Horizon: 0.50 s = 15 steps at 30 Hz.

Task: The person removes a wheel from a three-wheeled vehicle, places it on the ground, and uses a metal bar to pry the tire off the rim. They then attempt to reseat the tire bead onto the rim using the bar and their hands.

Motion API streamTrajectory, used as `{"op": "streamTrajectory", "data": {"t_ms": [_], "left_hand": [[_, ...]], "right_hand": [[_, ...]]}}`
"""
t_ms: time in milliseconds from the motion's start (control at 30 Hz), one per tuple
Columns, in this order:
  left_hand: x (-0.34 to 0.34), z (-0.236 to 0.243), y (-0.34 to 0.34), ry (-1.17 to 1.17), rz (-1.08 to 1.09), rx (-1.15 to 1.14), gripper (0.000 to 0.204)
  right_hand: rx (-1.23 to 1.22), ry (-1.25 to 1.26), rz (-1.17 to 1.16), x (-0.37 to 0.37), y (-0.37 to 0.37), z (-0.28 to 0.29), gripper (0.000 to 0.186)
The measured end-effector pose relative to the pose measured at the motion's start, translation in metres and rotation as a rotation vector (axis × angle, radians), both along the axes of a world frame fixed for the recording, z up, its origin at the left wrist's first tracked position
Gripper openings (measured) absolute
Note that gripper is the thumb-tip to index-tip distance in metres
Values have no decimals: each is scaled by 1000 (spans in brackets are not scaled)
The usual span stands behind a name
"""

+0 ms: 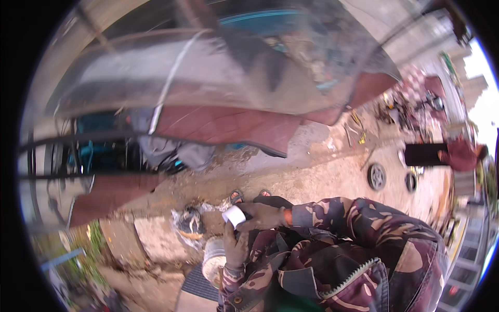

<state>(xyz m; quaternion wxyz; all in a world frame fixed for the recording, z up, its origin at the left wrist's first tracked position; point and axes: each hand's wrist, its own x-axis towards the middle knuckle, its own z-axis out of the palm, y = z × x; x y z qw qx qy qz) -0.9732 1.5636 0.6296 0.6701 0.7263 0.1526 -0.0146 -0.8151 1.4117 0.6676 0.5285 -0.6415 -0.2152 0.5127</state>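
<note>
Some green weeds [96,239]: they grow at your far left, past a blue bar [63,259] that looks fuzzy.
Pale slab [156,239]: it lies flat on the dirt, between the weeds and your hands.
Dark bundle [191,222]: it sits near your hands with shiny clear wrap about it. You cannot tell what is inside.
Ribbed mat [196,285]: it is dark and lies low, just beside the bucket.
Bucket [212,248]: it is grey and white, and your left hand hides part of it.
Red-brown sheet [223,126]: it hangs well ahead of you, under a big see-through cover [130,67].
White round piece [233,216]: it is up between your two hands, over the ground. It could be a roll or a small cup; it is too small to tell.
Left hand [236,248]: your fingers are a bit apart, and the tips touch the low edge of the white round piece. You cannot tell if they grip it.
How far along: the picking up looks done, and the putting down is not done. How much more is left does not show.
Right hand [260,216]: it looks closed on the right side of the white round piece.
Wheel [377,177]: it lies on the ground, well apart from you.
Other person [462,155]: they stand at your far right, in a dark red top.
</note>
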Motion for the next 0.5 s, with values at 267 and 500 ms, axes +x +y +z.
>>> {"op": "streamTrajectory", "data": {"t_ms": [267, 500], "left_hand": [[59, -9, -17, 61, -395, -265, 57], [97, -38, -121, 454, -415, -1056, 58]], "right_hand": [[-133, -187, -337, -3, -82, 13, 71], [-407, -556, -657, -42, -191, 39, 68]]}}
